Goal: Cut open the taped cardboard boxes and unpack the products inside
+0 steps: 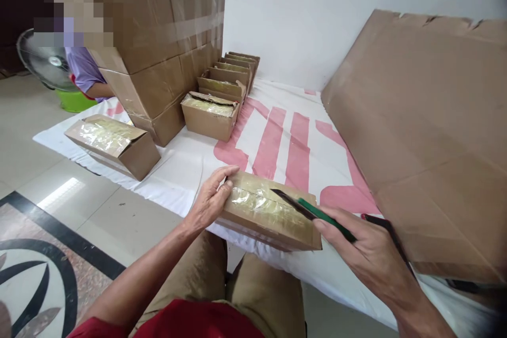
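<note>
A small taped cardboard box [266,216] lies in front of me at the near edge of a white and red sheet [285,137]. My left hand [209,200] grips the box's left end, fingers curled over its top edge. My right hand [366,253] is closed on a green-handled knife [312,210]. The dark blade rests on the shiny tape along the top seam of the box.
A large flat cardboard sheet [428,132] leans at the right. Stacked sealed cartons [166,53] stand at the left, with a row of opened small boxes [222,92] beside them and one taped box [114,142] near the sheet's edge. Another person and a fan [45,63] are behind the stack.
</note>
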A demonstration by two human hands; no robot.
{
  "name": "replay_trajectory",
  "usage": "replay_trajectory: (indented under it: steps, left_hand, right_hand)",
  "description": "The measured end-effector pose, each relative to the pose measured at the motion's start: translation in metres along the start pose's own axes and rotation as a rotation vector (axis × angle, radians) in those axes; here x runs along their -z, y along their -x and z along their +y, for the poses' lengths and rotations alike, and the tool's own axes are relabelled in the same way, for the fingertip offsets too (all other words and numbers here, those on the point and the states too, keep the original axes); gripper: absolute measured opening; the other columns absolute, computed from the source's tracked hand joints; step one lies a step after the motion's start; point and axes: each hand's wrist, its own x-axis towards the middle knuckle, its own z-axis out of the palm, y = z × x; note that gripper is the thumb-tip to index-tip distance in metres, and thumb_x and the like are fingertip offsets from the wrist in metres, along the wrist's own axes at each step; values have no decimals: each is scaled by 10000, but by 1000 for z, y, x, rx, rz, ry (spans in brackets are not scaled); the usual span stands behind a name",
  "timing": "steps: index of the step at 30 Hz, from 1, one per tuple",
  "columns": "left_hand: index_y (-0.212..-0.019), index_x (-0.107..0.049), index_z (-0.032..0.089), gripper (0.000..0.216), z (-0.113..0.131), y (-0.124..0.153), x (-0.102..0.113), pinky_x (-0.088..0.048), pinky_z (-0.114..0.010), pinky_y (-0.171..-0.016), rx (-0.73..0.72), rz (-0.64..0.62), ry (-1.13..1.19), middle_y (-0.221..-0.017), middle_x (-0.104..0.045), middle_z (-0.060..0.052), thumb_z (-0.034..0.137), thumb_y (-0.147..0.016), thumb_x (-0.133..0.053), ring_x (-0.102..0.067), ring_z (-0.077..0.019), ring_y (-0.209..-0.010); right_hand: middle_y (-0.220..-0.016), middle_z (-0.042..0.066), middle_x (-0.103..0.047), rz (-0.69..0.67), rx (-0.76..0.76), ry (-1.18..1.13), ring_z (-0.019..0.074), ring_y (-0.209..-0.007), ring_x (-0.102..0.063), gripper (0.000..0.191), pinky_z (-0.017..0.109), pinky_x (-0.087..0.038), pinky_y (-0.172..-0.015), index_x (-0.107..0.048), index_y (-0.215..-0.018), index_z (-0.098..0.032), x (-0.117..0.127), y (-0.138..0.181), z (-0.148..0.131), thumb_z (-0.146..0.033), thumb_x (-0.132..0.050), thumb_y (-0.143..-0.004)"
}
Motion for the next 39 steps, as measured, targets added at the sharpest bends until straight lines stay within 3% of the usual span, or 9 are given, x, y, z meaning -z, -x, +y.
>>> replay_trajectory:
  steps: [2,5,14,20,24,32,39]
  left_hand:
    - [-1283,-683,192,372,-9,1,-10,-406,-437,-1194,-5,41,-4,-1372,-673,-111,301,-959,-537,-580,-270,-1348]
    - [-1368,-605,175,426,-23,3,-18,-392,-447,-1210,-18,108,49,-1394,-666,-130,272,-969,-491,-584,-252,-1355]
    - [-1413,-538,181,496,-28,8,-22,-395,-453,-1206,-1,141,174,-1379,-686,-126,176,-920,-486,-610,-230,-1336]
    - [-1408,-537,161,513,-30,8,-23,-398,-449,-1210,-3,145,201,-1379,-685,-139,162,-898,-485,-613,-231,-1336]
    - [-1378,-571,166,535,-32,7,-22,-387,-460,-1225,2,139,180,-1375,-688,-127,135,-849,-495,-606,-237,-1342]
    - [-1329,-622,157,528,-29,7,-17,-388,-451,-1235,28,124,105,-1370,-695,-114,131,-817,-493,-608,-238,-1343]
    - [-1298,-654,168,483,-29,8,-16,-353,-486,-1252,69,148,73,-1365,-704,-101,174,-837,-508,-596,-257,-1359]
  right_hand:
    - [-1072,37,-812,-74,112,66,221,-937,-764,309,311,-597,-828,-772,-1104,-252,-3,-19,-18,-433,-544,-999]
    - [-1173,27,-802,-148,215,191,240,-1036,-764,333,346,-599,-854,-760,-1192,-255,-10,-37,-33,-383,-508,-1015]
    - [-1024,20,-827,-232,336,471,233,-848,-781,320,324,-547,-655,-766,-1122,-246,-22,-56,-46,-341,-478,-1019]
    - [-918,29,-810,-263,301,657,229,-775,-757,277,303,-428,-561,-751,-1085,-213,-33,-58,-54,-331,-507,-1025]
    - [-873,50,-791,-355,282,826,236,-738,-746,226,296,-301,-510,-736,-1026,-193,-36,-61,-66,-320,-550,-1014]
    - [-794,58,-760,-526,298,974,213,-667,-710,198,304,-204,-503,-718,-1053,-191,-18,-70,-84,-301,-558,-1015]
    - [-771,55,-751,-551,293,931,236,-635,-688,183,306,-244,-496,-722,-974,-229,4,-67,-55,-341,-578,-990]
